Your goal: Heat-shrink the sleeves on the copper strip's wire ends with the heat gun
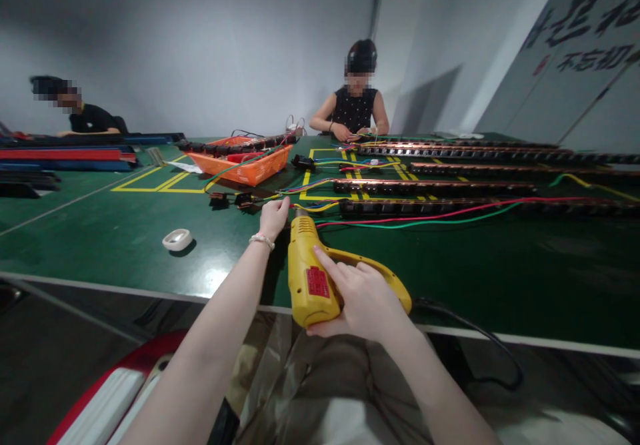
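Note:
My right hand (361,302) grips a yellow heat gun (311,268) by its handle, nozzle pointing away from me at a bundle of coloured wires (310,206) on the green table (100,232). My left hand (273,217), a bead bracelet on its wrist, is closed just left of the nozzle, pinching the wires there. A black cord (480,338) runs from the gun's handle off the table's near edge.
Long copper-and-black strips (450,188) with red and green wires lie to the right. An orange tray (245,162) of parts sits left of centre, a white tape roll (177,239) nearer. One person sits across the table, another at far left.

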`<state>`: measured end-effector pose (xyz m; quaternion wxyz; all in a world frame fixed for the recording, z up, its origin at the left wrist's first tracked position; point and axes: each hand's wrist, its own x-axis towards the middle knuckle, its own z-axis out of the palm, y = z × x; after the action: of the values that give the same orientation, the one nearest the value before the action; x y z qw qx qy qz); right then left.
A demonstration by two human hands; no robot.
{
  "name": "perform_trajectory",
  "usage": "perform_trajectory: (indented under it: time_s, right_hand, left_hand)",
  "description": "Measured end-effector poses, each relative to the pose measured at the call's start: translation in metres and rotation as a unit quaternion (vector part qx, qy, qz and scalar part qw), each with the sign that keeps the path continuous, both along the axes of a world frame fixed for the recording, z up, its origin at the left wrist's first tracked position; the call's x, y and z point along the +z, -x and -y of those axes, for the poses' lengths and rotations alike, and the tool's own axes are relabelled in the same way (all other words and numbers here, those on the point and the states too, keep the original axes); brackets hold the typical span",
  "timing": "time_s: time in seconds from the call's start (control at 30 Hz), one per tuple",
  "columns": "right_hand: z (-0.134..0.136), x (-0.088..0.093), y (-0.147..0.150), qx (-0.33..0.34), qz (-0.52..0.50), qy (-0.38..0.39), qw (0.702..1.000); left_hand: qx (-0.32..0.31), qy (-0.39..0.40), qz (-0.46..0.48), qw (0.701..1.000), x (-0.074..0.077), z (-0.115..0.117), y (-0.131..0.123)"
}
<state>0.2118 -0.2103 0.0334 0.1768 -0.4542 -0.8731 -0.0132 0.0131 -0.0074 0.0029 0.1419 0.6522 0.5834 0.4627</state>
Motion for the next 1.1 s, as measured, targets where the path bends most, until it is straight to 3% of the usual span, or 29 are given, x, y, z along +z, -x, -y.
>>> perform_trajectory:
  time_s: [0.6, 0.9, 1.1]
  right_hand:
    - [-0.005, 0.004, -0.053, -0.095, 0.014, -0.006, 0.995]
    - [-0.002, -0.002, -0.054, -0.117, 0.036, -0.064, 0.990]
    - [-0.001, -0.001, -0.051, -0.122, 0.036, -0.057, 0.990]
  left_hand:
    - [-0.017, 0.011, 0.013, 1.000, -0.002, 0.000, 0.001]
    - [-0.017, 0.025, 0.015, 0.999, -0.003, -0.001, 0.000]
    - [-0.025, 0.032, 0.025, 0.999, -0.001, 0.001, -0.001]
